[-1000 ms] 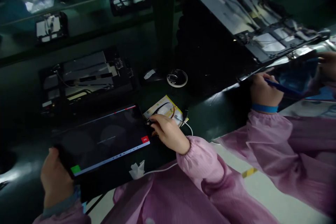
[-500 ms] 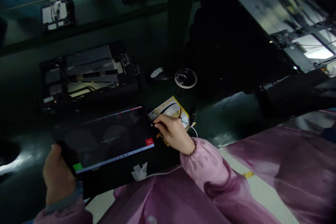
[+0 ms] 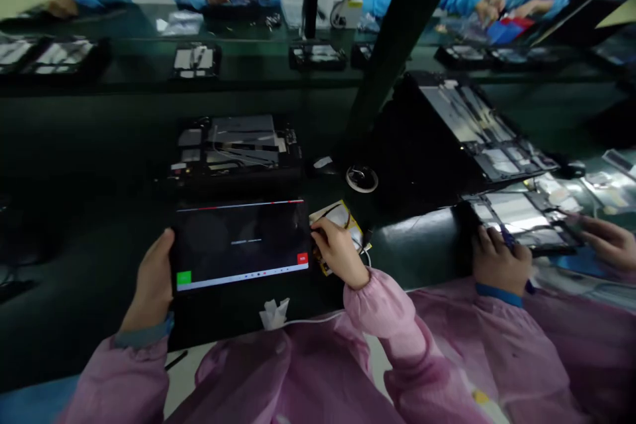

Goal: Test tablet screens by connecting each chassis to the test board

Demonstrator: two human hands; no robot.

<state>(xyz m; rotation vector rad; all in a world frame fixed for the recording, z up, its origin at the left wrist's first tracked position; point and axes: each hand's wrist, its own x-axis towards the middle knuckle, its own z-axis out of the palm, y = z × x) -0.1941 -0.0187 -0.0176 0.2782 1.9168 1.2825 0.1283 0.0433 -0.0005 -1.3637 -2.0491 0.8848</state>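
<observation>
Right hand (image 3: 340, 252), pinching a small unclear piece (image 3: 314, 228) at three o'clock on the tablet (image 3: 243, 242), seems mid-connection; next wants straight alignment, left hand (image 3: 152, 281) gripping nine o'clock.

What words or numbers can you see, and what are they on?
None can be read for sure.
Tablet, middle line: too small.
Green box on its screen: too blurred.
Red box on its screen: too small.
Yellow-edged card: any print too blurred.
</observation>
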